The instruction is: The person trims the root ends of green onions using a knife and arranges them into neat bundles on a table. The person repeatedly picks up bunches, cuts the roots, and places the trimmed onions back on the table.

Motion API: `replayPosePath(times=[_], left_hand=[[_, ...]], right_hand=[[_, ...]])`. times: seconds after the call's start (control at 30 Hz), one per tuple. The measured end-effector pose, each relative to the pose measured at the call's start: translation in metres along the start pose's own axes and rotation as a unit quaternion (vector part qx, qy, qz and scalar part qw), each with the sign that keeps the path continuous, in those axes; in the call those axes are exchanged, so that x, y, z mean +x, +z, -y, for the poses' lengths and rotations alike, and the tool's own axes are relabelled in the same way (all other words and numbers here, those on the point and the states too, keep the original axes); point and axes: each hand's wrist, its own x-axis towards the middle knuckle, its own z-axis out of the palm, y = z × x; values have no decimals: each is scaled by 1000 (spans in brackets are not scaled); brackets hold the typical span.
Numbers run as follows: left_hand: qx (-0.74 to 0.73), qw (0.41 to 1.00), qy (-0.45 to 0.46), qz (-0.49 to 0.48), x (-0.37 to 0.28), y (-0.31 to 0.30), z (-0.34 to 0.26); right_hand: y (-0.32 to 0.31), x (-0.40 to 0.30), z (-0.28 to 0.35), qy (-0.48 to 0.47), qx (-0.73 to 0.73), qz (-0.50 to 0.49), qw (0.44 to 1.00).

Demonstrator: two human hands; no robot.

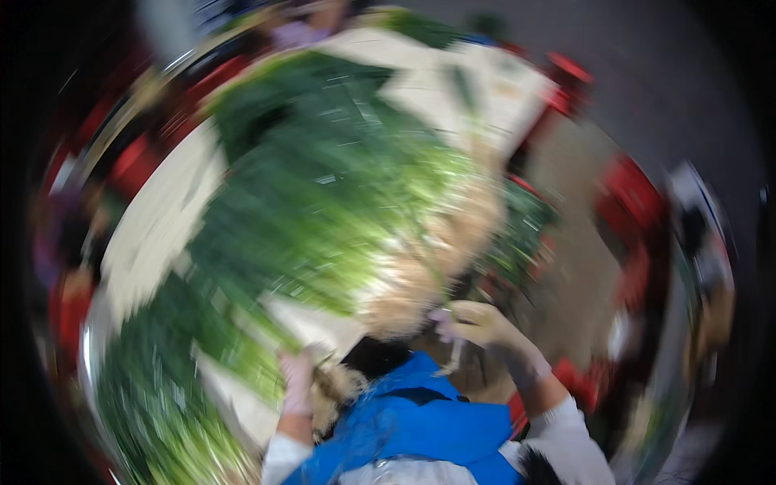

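Note:
A large blurred heap of leeks or similar green-topped stalks (pixel 339 212) lies on a pale table before me, its root ends toward the right. My left hand (pixel 297 376), in a thin glove, is closed around some stalks whose pale roots (pixel 333 388) hang beside it, at the lower left of the heap. To the right of the heap's roots, my right hand (pixel 485 327), also gloved, holds a thin green stalk (pixel 441 285) that reaches up over the heap, with a pale end below the fingers. Motion blur hides finer details.
The pale tabletop (pixel 163 212) shows at left, with another pile of green stalks (pixel 157 376) at lower left. Green leaves (pixel 515 230) lie beyond the heap's right edge. Red containers (pixel 630 194) stand at right. Other people are at the upper left and far left.

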Motion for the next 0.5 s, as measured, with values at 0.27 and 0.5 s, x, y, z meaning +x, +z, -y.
replayPosePath(times=[0.27, 0.5], left_hand=[[88, 985, 27, 147, 29, 28, 10], [120, 973, 145, 136, -19, 68, -31]], right_hand=[[73, -187, -120, -137, 255, -442, 849], [53, -371, -143, -144, 150, -700, 684]])
